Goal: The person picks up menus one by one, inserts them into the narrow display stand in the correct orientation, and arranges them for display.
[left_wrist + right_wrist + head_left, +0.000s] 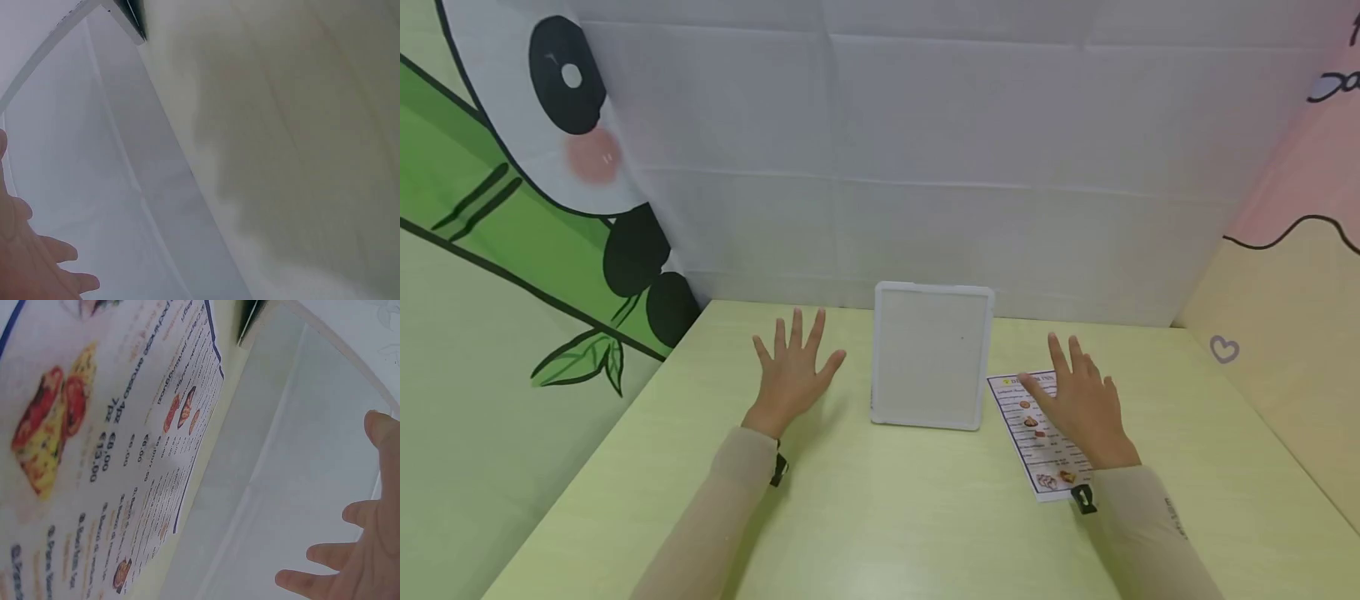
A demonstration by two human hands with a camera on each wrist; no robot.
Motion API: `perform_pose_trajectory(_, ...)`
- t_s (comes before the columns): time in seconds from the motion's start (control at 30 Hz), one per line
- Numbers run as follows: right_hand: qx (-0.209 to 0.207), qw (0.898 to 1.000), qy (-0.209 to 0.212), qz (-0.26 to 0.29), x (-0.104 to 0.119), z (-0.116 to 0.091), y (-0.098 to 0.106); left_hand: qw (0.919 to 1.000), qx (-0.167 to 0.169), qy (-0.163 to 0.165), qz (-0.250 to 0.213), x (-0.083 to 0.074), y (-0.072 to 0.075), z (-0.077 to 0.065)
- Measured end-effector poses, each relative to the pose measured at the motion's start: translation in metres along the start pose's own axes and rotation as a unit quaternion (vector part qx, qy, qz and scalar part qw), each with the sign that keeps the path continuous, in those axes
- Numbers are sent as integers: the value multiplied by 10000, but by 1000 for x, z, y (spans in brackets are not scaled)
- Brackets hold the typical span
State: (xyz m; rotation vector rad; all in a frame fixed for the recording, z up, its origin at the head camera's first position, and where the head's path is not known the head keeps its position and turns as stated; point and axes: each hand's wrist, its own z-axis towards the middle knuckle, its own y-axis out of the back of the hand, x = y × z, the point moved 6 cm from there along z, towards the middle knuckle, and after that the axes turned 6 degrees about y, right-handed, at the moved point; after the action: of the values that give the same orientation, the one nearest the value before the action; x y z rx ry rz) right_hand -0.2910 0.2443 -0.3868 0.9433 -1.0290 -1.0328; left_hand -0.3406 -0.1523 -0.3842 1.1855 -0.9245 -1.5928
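Note:
A small whiteboard with a pale frame [931,357] stands upright on the table, between the two hands. To its left is my left hand [792,373], fingers spread and holding nothing. My right hand [1084,408] is over a printed menu sheet [1026,433] with food pictures, covering part of it; its fingers are extended and grip nothing. In the right wrist view the menu [134,425] shows prices and dishes, apart from the fingers [331,556]. The left wrist view has only part of the left hand [31,256] at its edge.
The light yellow table [865,525] ends at a white cloth backdrop [925,125]. A wall with a painted panda and bamboo [482,167] rises on the left, and a pink and cream wall [1285,300] on the right.

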Motion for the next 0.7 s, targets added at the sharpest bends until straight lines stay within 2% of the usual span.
perform_pose_trajectory(0.17,154,9998,-9,161,-1,-1,0,9957,407,-28,-837,-3,-1,5)
perform_pose_trajectory(0.27,303,9990,-103,327,-4,-2,-2,9860,637,-237,-1526,-8,0,7)
perform_pose_trajectory(0.33,425,9977,-185,497,-6,-3,-4,9732,828,-369,-2112,-10,0,10)
perform_pose_trajectory(0.47,609,9934,-283,934,-10,-4,-7,9377,1256,-330,-3224,-13,3,13)
perform_pose_trajectory(0.7,923,9803,-560,1656,-20,-6,-10,8790,1669,-366,-4451,-19,9,19)
